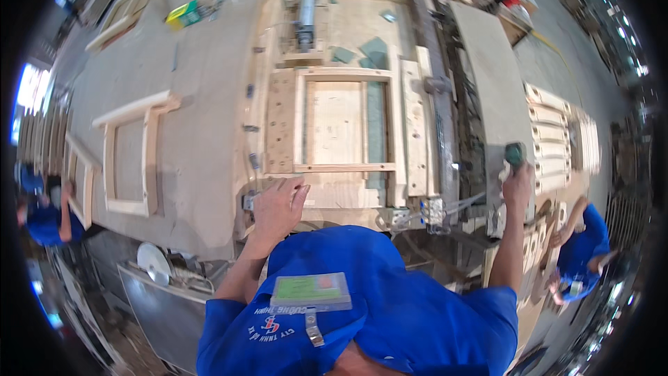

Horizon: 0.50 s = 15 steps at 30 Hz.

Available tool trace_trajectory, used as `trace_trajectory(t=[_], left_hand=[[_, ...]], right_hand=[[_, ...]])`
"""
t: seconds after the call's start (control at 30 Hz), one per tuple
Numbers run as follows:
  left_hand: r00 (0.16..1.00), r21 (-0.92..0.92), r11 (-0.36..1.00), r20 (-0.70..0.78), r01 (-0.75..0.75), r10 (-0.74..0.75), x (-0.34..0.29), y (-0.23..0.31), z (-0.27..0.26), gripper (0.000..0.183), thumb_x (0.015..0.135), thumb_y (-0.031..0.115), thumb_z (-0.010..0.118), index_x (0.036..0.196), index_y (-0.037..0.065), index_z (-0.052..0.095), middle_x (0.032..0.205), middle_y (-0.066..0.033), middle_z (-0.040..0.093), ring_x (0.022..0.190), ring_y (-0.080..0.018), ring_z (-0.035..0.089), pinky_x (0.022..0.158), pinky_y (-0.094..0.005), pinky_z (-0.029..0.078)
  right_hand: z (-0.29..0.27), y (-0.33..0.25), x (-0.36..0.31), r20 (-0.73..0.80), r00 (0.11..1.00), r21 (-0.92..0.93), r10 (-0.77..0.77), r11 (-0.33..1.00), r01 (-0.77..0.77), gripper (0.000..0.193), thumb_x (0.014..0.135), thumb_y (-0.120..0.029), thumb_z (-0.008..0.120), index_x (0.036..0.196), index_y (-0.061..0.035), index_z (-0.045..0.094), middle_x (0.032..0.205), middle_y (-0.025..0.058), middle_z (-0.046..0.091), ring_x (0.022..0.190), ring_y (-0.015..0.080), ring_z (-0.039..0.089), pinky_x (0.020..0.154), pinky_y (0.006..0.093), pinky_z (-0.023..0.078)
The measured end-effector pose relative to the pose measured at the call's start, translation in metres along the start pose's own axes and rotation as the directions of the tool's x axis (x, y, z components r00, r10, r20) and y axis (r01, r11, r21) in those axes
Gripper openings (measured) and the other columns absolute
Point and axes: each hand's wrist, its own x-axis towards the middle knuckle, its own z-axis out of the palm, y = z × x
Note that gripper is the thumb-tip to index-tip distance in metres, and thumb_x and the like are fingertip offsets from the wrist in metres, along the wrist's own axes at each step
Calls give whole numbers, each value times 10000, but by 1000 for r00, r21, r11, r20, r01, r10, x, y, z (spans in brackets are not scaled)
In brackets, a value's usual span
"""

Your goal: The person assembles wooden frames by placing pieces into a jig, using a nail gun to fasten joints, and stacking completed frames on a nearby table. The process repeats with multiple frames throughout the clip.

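A light wooden frame (346, 168) lies in a jig on the bench in front of me, between a drilled wooden block (281, 122) on its left and a pale drilled strip (415, 125) on its right. My left hand (277, 207) rests by the frame's near left corner, its fingers loosely stretched and holding nothing I can see. Far out to the right, my right hand (517, 182) is closed around a dark green, rounded tool (515, 154) above the bench. The tool's exact kind is hidden by the hand and blur.
An air cylinder (306, 19) is mounted at the jig's far end. A dark metal bar (438, 90) runs along its right. Another wooden frame (148, 160) lies at left. Slatted wooden parts (550, 139) are stacked at right. Co-workers in blue (583, 251) stand on both sides.
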Motion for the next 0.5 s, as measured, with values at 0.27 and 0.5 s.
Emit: trace_trajectory(t=[0.27, 0.5], left_hand=[[906, 105, 919, 239, -380, 348, 88, 21, 97, 389, 974, 276, 751, 1272, 31, 706, 1192, -158, 708, 1138, -353, 651, 989, -472, 514], [869, 124, 940, 436, -317, 235, 101, 30, 132, 314, 940, 263, 776, 1146, 42, 690, 1065, -153, 665, 1050, -367, 657, 927, -489, 538]], right_hand=[[37, 21, -25, -395, 878, -19, -272, 957, 288, 529, 987, -189, 710, 1467, -14, 572, 1409, 212, 600, 1228, 395, 646, 947, 522, 565], [24, -59, -202, 393, 841, 915, -372, 247, -318, 223, 1009, -151, 748, 1148, 22, 769, 808, 20, 720, 706, 55, 623, 630, 237, 480]])
